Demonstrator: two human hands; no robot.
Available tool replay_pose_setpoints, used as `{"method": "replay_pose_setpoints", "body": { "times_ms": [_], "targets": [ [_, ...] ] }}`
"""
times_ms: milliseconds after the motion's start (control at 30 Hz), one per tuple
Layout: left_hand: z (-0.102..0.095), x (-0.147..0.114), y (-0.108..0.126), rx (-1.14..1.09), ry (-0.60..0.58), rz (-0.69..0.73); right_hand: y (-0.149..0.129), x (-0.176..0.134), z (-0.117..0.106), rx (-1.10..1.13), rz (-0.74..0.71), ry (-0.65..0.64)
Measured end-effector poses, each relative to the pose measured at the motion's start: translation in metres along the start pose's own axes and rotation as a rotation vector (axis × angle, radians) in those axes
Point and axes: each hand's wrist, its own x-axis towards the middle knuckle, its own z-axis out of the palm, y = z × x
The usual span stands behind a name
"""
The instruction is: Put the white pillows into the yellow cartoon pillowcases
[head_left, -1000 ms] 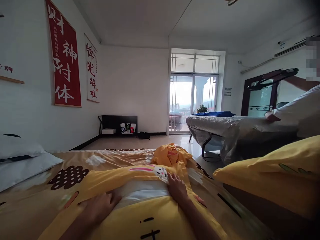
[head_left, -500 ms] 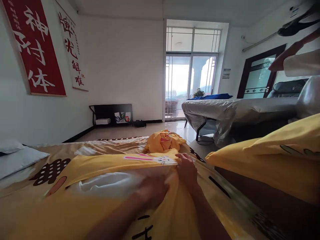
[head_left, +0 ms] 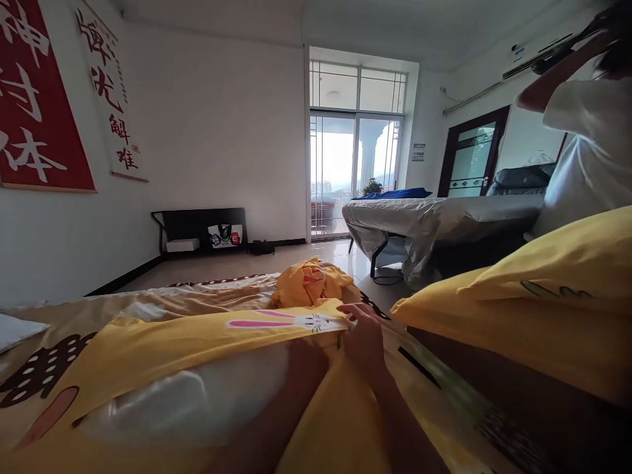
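A yellow pillowcase [head_left: 182, 336] with a white, pink-eared rabbit lies in front of me, its opening spread. My right hand [head_left: 364, 337] pinches the edge of the opening beside the rabbit's face, thumb and fingers closed on the cloth. Inside the opening, below the rabbit strip, shows a white pillow [head_left: 192, 401], partly covered and blurred. My left hand [head_left: 307, 365] reaches into the opening at the pillow's right end. Cloth and blur hide its fingers, so its grip cannot be made out. A bunched yellow cloth [head_left: 311, 283] sits just beyond the rabbit strip.
A patterned bedsheet [head_left: 37, 368] spreads beneath. At right lies another yellow pillow [head_left: 548, 270]; behind it, a person in a white shirt [head_left: 587, 151] has an arm raised. A plastic-covered table [head_left: 474, 210] stands beyond the bed. A low black bench [head_left: 205, 227] is by the wall.
The view has swung right, so the room sits further left. My left hand has gone deeper under the cloth, its fingers now hidden. My right hand keeps hold of the pillowcase edge.
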Motion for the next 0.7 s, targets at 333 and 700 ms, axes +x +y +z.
{"method": "replay_pose_setpoints", "body": {
  "times_ms": [333,700],
  "targets": [
    [-0.003,-0.003,-0.027,0.028,-0.089,0.094,-0.006,0.001,0.0,0.109,0.082,-0.007],
    [0.0,-0.004,-0.041,-0.086,0.223,0.078,-0.005,-0.001,0.009,0.388,0.098,-0.039]
  ]
}}
